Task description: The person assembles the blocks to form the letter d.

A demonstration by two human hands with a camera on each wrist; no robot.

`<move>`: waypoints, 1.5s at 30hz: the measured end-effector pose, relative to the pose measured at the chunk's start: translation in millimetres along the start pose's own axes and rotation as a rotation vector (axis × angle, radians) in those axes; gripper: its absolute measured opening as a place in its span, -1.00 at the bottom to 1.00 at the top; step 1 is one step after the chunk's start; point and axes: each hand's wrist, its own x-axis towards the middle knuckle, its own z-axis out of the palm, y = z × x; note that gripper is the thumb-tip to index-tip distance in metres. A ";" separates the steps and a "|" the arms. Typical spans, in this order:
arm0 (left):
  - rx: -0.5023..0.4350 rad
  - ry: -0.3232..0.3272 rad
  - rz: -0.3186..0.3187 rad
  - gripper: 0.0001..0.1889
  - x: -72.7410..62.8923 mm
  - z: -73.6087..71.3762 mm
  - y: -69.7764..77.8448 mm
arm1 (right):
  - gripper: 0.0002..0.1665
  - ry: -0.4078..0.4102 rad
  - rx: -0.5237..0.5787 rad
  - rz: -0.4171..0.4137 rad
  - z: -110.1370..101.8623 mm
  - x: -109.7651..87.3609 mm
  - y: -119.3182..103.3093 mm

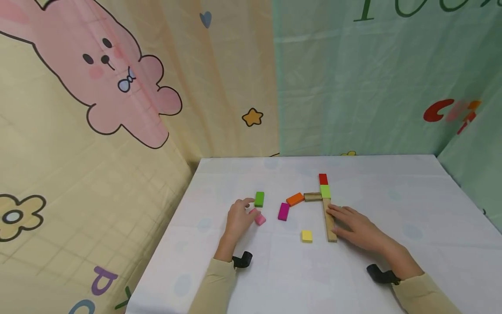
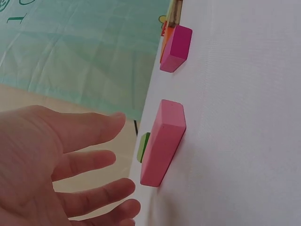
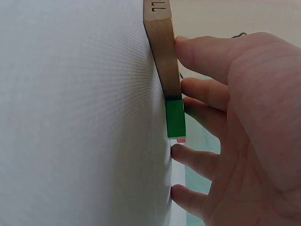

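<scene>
The left hand (image 1: pixel 238 219) reaches over the pink block (image 2: pixel 163 146) with its thumb and fingers spread, not pinching anything; whether a fingertip touches the block is hard to tell, since the head view overlaps them. The pink block lies on the white cloth under that hand, the green block (image 1: pixel 259 199) just beyond it. The right hand (image 1: pixel 354 226) has its fingers extended and apart, thumb and fingertips resting along the right side of the long wooden block (image 1: pixel 330 224).

The step in hand looks like getting hold of the pink block, and it would go best with thumb and forefinger set on opposite long sides, well down toward the cloth, before any squeeze. Keeping the forefinger low and narrow should spare the green block a nudge.

The right hand's contact should be feather-light: a push leftward could skew the light-green block (image 1: pixel 325 192), the red block (image 1: pixel 323 179) above it, and the short wooden block (image 1: pixel 312 197), which leads to the orange block (image 1: pixel 295 199) and magenta block (image 1: pixel 283 211).
</scene>
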 end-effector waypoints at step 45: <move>0.069 -0.062 -0.069 -0.43 -1.1 11.8 -8.0 | -0.20 0.001 -0.028 0.002 0.5 2.5 1.9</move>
